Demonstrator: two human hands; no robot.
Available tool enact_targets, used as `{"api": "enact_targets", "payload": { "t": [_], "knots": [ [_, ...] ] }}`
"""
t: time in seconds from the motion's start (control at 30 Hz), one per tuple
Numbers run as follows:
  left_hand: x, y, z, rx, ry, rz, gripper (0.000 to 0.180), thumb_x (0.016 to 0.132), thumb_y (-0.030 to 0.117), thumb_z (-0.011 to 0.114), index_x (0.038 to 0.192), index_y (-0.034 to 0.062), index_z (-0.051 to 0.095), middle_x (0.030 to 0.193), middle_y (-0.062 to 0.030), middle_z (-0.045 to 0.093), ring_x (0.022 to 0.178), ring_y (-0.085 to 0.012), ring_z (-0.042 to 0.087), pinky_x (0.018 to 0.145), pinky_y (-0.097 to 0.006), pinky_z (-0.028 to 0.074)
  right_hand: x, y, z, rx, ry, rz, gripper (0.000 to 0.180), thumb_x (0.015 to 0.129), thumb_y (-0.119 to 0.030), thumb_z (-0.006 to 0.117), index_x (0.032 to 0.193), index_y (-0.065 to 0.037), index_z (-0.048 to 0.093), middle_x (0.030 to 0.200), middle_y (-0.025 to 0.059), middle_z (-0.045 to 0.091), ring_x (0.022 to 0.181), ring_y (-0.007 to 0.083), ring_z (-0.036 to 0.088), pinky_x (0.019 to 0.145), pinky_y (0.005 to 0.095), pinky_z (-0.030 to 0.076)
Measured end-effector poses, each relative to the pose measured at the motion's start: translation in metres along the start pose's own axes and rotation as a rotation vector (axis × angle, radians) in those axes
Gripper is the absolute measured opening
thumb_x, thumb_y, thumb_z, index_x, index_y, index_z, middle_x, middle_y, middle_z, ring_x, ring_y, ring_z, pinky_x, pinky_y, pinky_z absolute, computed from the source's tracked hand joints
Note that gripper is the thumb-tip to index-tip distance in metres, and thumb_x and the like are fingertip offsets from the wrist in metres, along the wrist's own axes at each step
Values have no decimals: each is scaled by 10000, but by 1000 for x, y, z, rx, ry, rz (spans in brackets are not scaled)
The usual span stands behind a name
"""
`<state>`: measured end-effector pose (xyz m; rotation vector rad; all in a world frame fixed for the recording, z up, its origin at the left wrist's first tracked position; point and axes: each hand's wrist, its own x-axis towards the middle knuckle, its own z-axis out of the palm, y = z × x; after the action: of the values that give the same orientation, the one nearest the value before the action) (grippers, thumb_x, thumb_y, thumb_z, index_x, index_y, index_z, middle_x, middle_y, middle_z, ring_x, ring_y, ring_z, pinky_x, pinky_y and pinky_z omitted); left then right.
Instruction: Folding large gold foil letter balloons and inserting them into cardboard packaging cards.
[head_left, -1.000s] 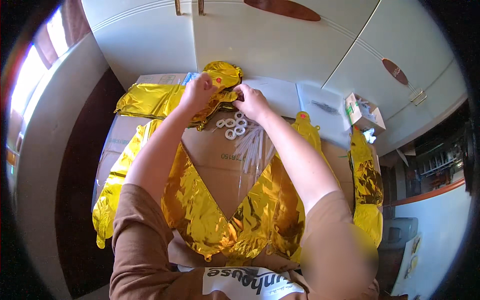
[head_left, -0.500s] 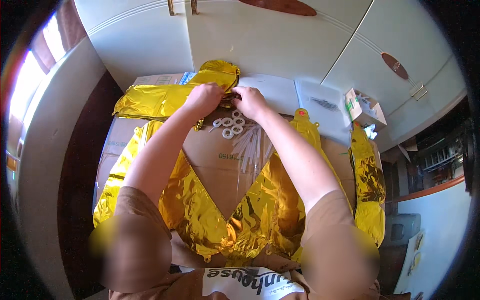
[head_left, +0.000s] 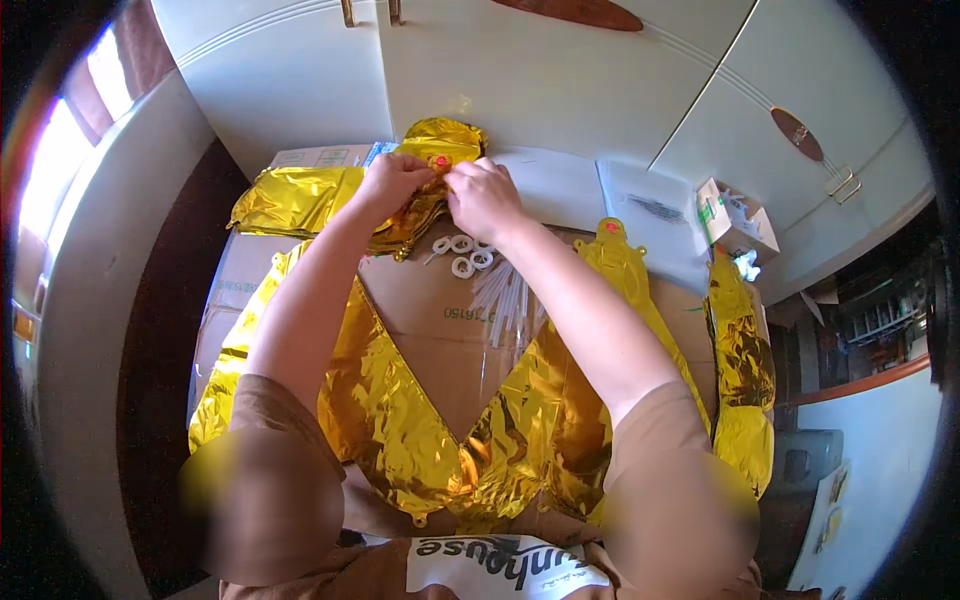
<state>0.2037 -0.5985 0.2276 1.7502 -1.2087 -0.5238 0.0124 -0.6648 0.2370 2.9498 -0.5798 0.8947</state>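
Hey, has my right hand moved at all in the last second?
Yes: judged against the white rings on the cardboard, your right hand has shifted slightly to your left.

Flat brown cardboard (head_left: pixel 415 318) is leaving passage between forearms (head_left: pixel 318 285), white rings (head_left: pixel 462 267), translucent straws (head_left: pixel 505 308), crumpled gold foil (head_left: pixel 410 228) are obstructing beyond

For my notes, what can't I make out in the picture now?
Head view: whether left hand and right hand pinch the gold foil; their fingers cover it.
Head view: some white rings, partly behind the right hand.
Head view: the small box's contents, too small.
Head view: cabinet handles, cut off by the top edge.
Head view: sleeves, partly blurred.
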Motion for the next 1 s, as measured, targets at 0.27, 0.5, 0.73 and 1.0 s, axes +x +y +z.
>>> {"api": "enact_targets", "payload": {
  "t": [0.27, 0.5, 0.73, 1.0],
  "knots": [
    [-8, 34, -8, -38, 68, -88, 283, 797, 235, 839, 938, -1, 770, 722, -31, 685, 596, -75, 581, 540, -285, 491, 10, -10, 12, -73, -337, 86, 227, 806, -127, 590, 978, -44, 712, 1078, 150, 672, 1082, 319, 619, 945, 442, 510],
    [0, 14, -20, -198, 75, 31, 254, 850, 218, 788, 962, -9, 764, 717, -18, 674, 575, -59, 551, 507, -272, 466, 18, -19, 15, -46, -377, 131, 265, 841, -138, 564, 1042, -57, 717, 1187, 135, 651, 1146, 314, 587, 973, 458, 496],
    [6, 45, -56, -160, 280, 46, 283, 831, 242, 796, 977, 4, 752, 757, -13, 675, 592, -81, 557, 509, -272, 464, 7, -19, 25, -193, -301, 92, 360, 897, -234, 598, 1253, -211, 650, 1253, 136, 601, 1149, 344, 568, 963, 490, 480],
    [4, 115, -321, -37, 767, 237, 567, 895, 278, 730, 1348, -2, 535, 1203, -133, 646, 1074, -227, 641, 933, -346, 545, 8, -21, 10, -185, -410, 114, 401, 918, -249, 572, 1316, -224, 616, 1255, 140, 589, 1201, 345, 547, 953, 472, 478]
  ]
}}
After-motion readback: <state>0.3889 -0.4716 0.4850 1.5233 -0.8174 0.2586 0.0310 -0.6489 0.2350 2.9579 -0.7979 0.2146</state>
